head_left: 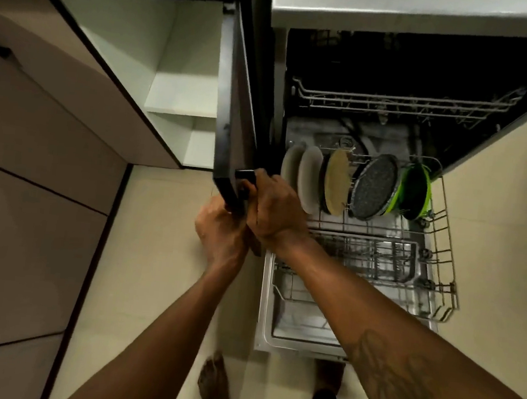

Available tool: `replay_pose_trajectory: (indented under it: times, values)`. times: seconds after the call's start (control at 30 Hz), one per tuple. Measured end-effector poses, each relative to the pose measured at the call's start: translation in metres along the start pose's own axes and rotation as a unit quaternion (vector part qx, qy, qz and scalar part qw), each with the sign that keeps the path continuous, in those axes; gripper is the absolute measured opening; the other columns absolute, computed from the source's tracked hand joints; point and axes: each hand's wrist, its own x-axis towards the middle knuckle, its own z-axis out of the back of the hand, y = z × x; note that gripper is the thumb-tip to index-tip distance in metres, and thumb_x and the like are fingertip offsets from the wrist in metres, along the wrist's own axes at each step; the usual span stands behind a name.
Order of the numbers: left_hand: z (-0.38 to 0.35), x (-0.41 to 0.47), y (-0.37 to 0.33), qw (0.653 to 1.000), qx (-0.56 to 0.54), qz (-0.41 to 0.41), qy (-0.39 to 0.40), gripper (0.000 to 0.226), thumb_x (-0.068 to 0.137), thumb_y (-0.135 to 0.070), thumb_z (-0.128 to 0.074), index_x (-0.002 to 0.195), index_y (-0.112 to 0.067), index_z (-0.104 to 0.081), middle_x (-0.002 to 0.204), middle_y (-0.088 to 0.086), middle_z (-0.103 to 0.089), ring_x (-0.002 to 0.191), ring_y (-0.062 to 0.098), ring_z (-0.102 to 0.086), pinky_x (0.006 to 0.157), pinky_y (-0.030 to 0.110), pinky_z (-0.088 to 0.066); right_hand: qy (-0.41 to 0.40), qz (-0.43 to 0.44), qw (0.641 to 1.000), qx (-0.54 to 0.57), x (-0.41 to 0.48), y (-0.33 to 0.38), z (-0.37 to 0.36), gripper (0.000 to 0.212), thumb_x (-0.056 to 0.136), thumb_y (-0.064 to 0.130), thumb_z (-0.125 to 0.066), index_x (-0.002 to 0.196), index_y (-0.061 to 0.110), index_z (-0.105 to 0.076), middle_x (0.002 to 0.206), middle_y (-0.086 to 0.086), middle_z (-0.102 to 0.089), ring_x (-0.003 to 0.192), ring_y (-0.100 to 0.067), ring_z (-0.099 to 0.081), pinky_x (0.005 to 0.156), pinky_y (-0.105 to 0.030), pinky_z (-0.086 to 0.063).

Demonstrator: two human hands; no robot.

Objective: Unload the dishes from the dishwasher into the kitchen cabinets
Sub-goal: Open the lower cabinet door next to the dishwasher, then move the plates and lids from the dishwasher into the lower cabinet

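Observation:
The dishwasher stands open at the right, its lower rack (442,250) pulled out over the dropped door. Upright in the rack are two pale plates (308,178), a tan plate (337,181), a dark speckled plate (374,186) and a green bowl (416,191). Left of it a dark cabinet door (233,105) is swung open, showing white shelves (182,93). My right hand (274,210) grips the black handle on the door's lower edge. My left hand (221,230) holds the door's bottom corner from below.
The upper dishwasher rack (402,105) sits pushed in and looks bare. A cutlery basket (376,258) lies in the lower rack's front. Beige drawer fronts (30,175) run along the left. My bare feet stand on the cream floor (159,253) below.

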Motion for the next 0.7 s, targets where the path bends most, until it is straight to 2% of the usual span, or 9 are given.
replay_pose_trajectory:
  times: [0.1, 0.17, 0.23, 0.3, 0.33, 0.4, 0.47, 0.6, 0.7]
  values:
    - [-0.007, -0.023, -0.007, 0.995, -0.032, 0.091, -0.030, 0.025, 0.090, -0.046, -0.068, 0.089, -0.021, -0.067, 0.082, -0.003, -0.068, 0.072, 0.011, -0.065, 0.066, 0.026, -0.058, 0.019, 0.021, 0.999, 0.018, -0.004, -0.003, 0.002, 0.029, 0.101, 0.034, -0.041, 0.109, 0.011, -0.057, 0.093, -0.006, -0.065, 0.081, -0.024, -0.058, 0.063, -0.036, -0.051]
    - [-0.017, -0.041, -0.026, 0.981, -0.056, 0.166, -0.086, 0.023, 0.091, -0.033, -0.074, 0.106, -0.016, -0.071, 0.089, -0.007, -0.070, 0.077, 0.006, -0.068, 0.064, 0.008, -0.051, 0.046, 0.020, 0.997, 0.060, -0.010, -0.015, 0.004, 0.026, 0.103, 0.030, -0.044, 0.119, 0.012, -0.056, 0.102, -0.005, -0.066, 0.090, -0.023, -0.060, 0.071, -0.039, -0.055]
    - [-0.033, -0.056, -0.046, 0.951, -0.086, 0.261, -0.141, 0.040, 0.090, -0.027, -0.076, 0.127, -0.016, -0.065, 0.090, -0.013, -0.066, 0.075, 0.004, -0.069, 0.058, 0.003, -0.046, 0.063, -0.018, 0.990, 0.123, -0.018, -0.032, 0.008, 0.032, 0.105, 0.030, -0.041, 0.126, 0.013, -0.058, 0.111, -0.005, -0.068, 0.099, -0.020, -0.064, 0.081, -0.034, -0.056]
    - [-0.057, -0.066, -0.063, 0.920, -0.123, 0.329, -0.173, 0.054, 0.087, -0.031, -0.079, 0.135, -0.023, -0.058, 0.090, -0.013, -0.066, 0.072, -0.004, -0.066, 0.058, 0.003, -0.046, 0.030, -0.073, 0.988, 0.132, -0.028, -0.058, 0.015, 0.032, 0.105, 0.029, -0.040, 0.116, 0.015, -0.065, 0.103, -0.002, -0.071, 0.092, -0.016, -0.065, 0.077, -0.033, -0.055]
    - [-0.071, -0.068, -0.071, 0.909, -0.138, 0.354, -0.173, 0.048, 0.086, -0.034, -0.080, 0.130, -0.025, -0.061, 0.089, -0.012, -0.068, 0.071, -0.006, -0.065, 0.061, 0.004, -0.047, 0.008, -0.107, 0.986, 0.126, -0.034, -0.073, 0.018, 0.029, 0.104, 0.029, -0.041, 0.107, 0.017, -0.067, 0.093, 0.001, -0.070, 0.083, -0.014, -0.064, 0.071, -0.034, -0.054]
    - [-0.102, -0.069, -0.083, 0.906, -0.150, 0.374, -0.129, 0.026, 0.086, -0.042, -0.077, 0.105, -0.025, -0.074, 0.085, -0.012, -0.073, 0.075, 0.001, -0.068, 0.072, 0.017, -0.055, -0.016, -0.186, 0.976, 0.115, -0.044, -0.106, 0.027, 0.025, 0.105, 0.030, -0.044, 0.091, 0.022, -0.064, 0.076, 0.007, -0.062, 0.067, -0.010, -0.057, 0.059, -0.030, -0.046]
    - [-0.136, -0.067, -0.092, 0.914, -0.166, 0.367, -0.052, 0.022, 0.085, -0.044, -0.076, 0.094, -0.025, -0.079, 0.081, -0.012, -0.074, 0.077, 0.002, -0.070, 0.076, 0.024, -0.057, -0.010, -0.257, 0.962, 0.095, -0.051, -0.142, 0.033, 0.024, 0.103, 0.033, -0.050, 0.086, 0.023, -0.064, 0.070, 0.005, -0.062, 0.059, -0.008, -0.053, 0.054, -0.024, -0.036]
    - [-0.195, -0.043, -0.098, 0.939, -0.150, 0.300, 0.076, 0.021, 0.084, -0.040, -0.077, 0.096, -0.022, -0.075, 0.080, -0.018, -0.066, 0.071, -0.004, -0.061, 0.071, 0.014, -0.046, -0.050, -0.363, 0.929, 0.048, -0.061, -0.211, 0.045, 0.017, 0.099, 0.031, -0.058, 0.093, 0.020, -0.070, 0.083, 0.000, -0.071, 0.073, -0.016, -0.065, 0.062, -0.024, -0.042]
    - [-0.231, -0.016, -0.082, 0.959, -0.078, 0.237, 0.135, 0.029, 0.087, -0.037, -0.076, 0.107, -0.017, -0.073, 0.093, -0.002, -0.073, 0.085, 0.012, -0.066, 0.079, 0.021, -0.045, -0.147, -0.378, 0.914, 0.026, -0.065, -0.254, 0.053, 0.012, 0.093, 0.015, -0.059, 0.094, 0.018, -0.071, 0.088, 0.002, -0.071, 0.078, -0.010, -0.062, 0.068, -0.015, -0.045]
